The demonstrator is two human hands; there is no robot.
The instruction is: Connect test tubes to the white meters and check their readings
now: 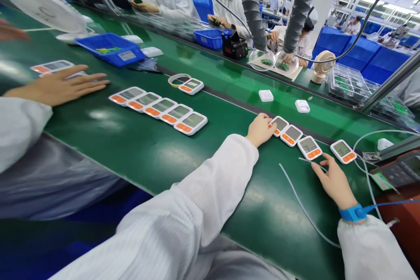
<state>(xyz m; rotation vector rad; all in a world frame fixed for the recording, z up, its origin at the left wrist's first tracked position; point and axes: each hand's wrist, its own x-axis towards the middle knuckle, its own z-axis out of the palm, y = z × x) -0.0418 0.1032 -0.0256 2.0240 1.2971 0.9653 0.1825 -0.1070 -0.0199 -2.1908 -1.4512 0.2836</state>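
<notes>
My left hand [261, 130] is closed on the left edge of a small white digital monitor [281, 124], which has a grey screen and orange buttons. To its right lie a second monitor [292, 134] and a third monitor [309, 147], whose screen shows digits. A thin clear tube [306, 159] runs into the curled fingers of my right hand [334, 179], just below that third monitor. Another lit monitor [343, 151] lies beyond my right fingertips. A blue wrist strap [352, 213] with a cord circles my right wrist. A second clear tube [300, 205] curves across the green table.
A row of several monitors [164, 107] lies left of centre. At far left, a co-worker's hand [70, 85] reaches over the table [229, 157]. A blue tray [110, 48], white fan [42, 6] and roll of tape [179, 79] stand behind. An instrument [402, 166] sits at right.
</notes>
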